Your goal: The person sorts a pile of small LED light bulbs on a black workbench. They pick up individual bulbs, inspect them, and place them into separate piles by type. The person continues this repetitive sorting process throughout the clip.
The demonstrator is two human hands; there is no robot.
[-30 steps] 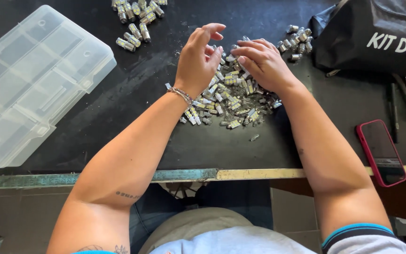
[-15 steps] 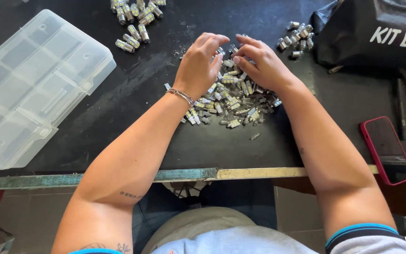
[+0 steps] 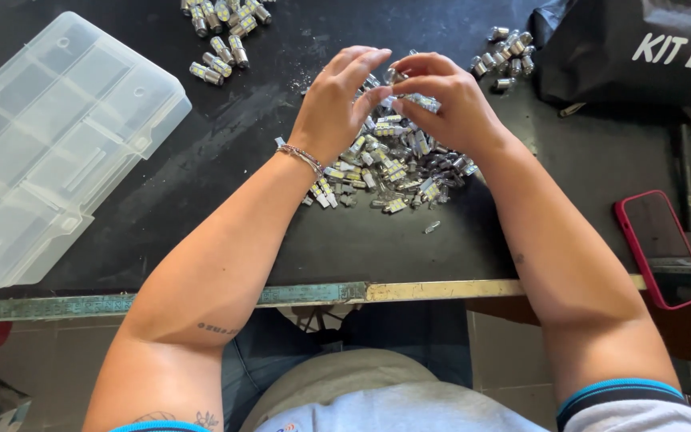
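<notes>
So the main thing here is the pile of small LED bulbs (image 3: 397, 164), sitting in the middle of the black desk (image 3: 225, 192). Both hands are right over the far edge of that pile. The right hand (image 3: 449, 108) has its grip closed on one bulb (image 3: 421, 101), pinched between thumb and fingertips, and the left hand (image 3: 341, 100) is up against it with fingertips meeting at the same bulb, so I'd call that grip closed on it too. Looks like it's held up off the pile so it can be checked or fiddled with from both ends.

Going outward from the pile: a smaller cluster of bulbs (image 3: 508, 58) sits beyond it to the right, and another bunch (image 3: 221, 32) beyond it to the left, like sorted groups kept apart. Further left is a clear plastic compartment box (image 3: 49, 152), lid shut. Right of the pile there's a black bag (image 3: 633, 56) and, nearer the desk edge, a phone in a red case (image 3: 661, 248).
</notes>
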